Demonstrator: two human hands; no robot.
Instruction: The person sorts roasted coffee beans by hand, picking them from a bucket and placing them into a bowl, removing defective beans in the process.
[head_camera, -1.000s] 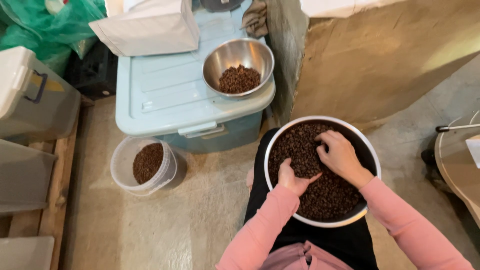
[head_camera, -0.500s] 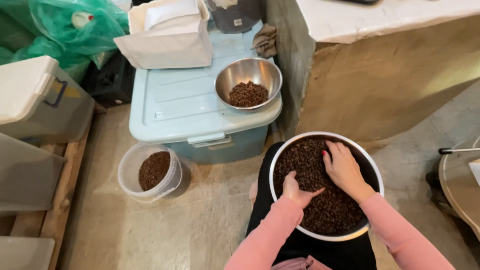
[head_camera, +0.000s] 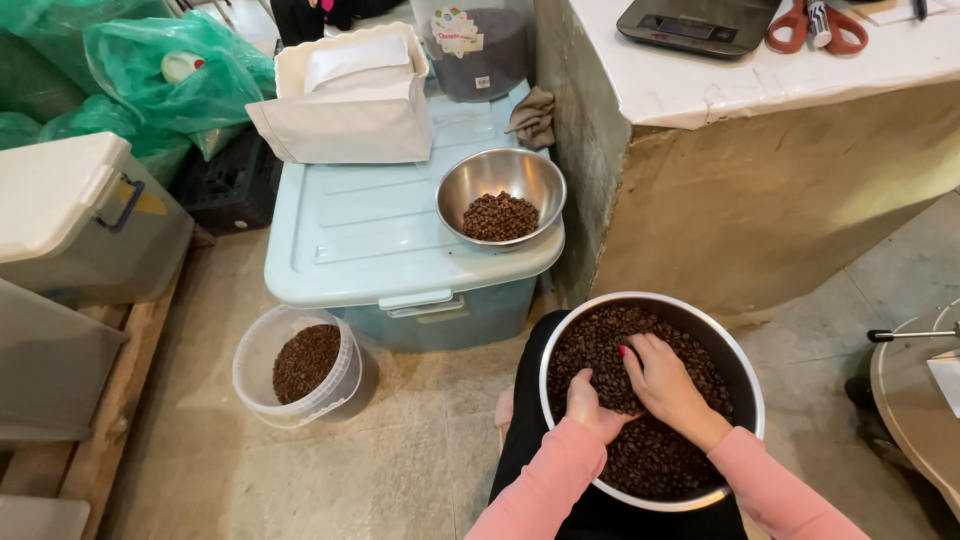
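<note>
Dark brown beans (head_camera: 660, 460) fill the silver basin (head_camera: 745, 375); beside it stand a pale blue bin (head_camera: 370, 230) and pink sleeves (head_camera: 540, 480).

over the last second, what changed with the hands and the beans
The right hand slid from the far side of the large bowl toward the left hand, and the two now meet over the coffee beans. The camera tilted up, showing more of the counter. Small steel bowl, blue bin and plastic tub stayed put.

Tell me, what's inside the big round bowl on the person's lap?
The big bowl is full of dark brown beans. Both hands are in them: the left hand and the right hand. The bowl's bottom is hidden under the beans.
</note>
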